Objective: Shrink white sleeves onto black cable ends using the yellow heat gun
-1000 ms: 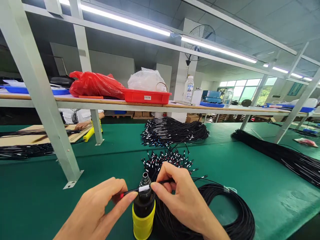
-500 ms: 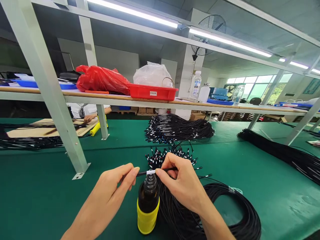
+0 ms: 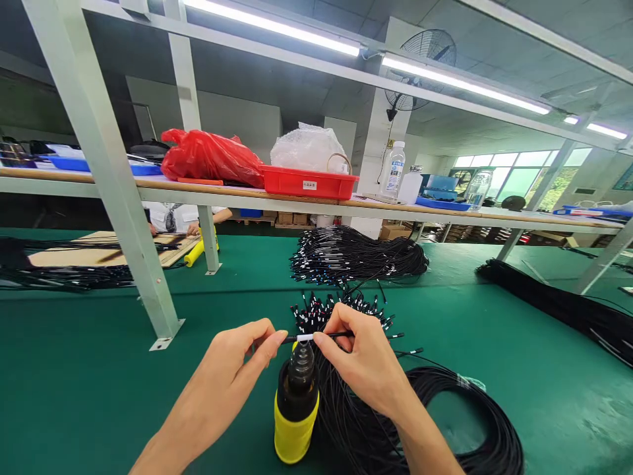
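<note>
Between my hands a thin black cable (image 3: 340, 334) is stretched level, with a short white sleeve (image 3: 305, 338) around it. My left hand (image 3: 244, 359) pinches the cable's left part between thumb and fingers. On the other side, my right hand (image 3: 363, 356) grips it close to the sleeve's right end. Just below the sleeve stands a yellow and black heat gun (image 3: 297, 422), its dark ribbed nozzle pointing up. Whether the sleeve touches the nozzle I cannot tell. Behind my right hand lies a bundle of black cables (image 3: 341, 402) with white-marked ends, partly hidden by the hand.
Another cable bundle (image 3: 361, 254) lies farther back on the green table (image 3: 237, 297). A coiled bundle (image 3: 504, 422) sits at right front. Metal shelf posts (image 3: 113, 171) carry a shelf with a red tray (image 3: 309, 183). Across the table a person's hands (image 3: 195, 227) are near a board.
The view has shifted slightly, so most things sit a little farther right. Both hands keep their hold on the cable, with the white sleeve still above the nozzle.
</note>
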`<state>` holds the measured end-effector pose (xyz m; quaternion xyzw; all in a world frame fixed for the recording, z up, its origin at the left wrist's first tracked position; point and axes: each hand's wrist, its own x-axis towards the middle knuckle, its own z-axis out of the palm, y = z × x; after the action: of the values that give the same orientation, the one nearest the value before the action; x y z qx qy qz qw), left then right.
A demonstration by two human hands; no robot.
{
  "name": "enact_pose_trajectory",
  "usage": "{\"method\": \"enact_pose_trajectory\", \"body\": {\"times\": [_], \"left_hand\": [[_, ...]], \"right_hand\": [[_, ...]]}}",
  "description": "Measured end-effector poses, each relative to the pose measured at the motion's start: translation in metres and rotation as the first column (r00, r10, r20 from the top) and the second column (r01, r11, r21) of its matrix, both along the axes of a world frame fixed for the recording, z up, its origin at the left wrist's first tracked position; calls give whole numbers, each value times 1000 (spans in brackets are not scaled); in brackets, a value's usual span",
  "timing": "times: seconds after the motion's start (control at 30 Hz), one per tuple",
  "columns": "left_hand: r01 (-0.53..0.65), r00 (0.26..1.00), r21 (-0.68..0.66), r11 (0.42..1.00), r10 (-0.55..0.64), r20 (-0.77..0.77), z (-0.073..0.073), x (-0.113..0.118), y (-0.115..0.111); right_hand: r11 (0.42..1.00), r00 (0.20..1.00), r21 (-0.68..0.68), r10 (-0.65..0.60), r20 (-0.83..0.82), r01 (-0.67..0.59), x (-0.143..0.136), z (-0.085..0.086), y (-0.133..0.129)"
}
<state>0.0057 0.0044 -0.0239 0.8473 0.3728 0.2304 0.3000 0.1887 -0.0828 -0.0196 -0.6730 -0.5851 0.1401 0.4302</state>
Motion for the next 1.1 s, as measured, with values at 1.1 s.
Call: {"method": "enact_pose_trajectory", "body": {"times": [1.1], "left_hand": [[10, 999, -51, 999, -7, 54, 0, 0, 0]], "right_hand": [[991, 992, 63, 125, -34, -122, 5, 1, -6]]}}
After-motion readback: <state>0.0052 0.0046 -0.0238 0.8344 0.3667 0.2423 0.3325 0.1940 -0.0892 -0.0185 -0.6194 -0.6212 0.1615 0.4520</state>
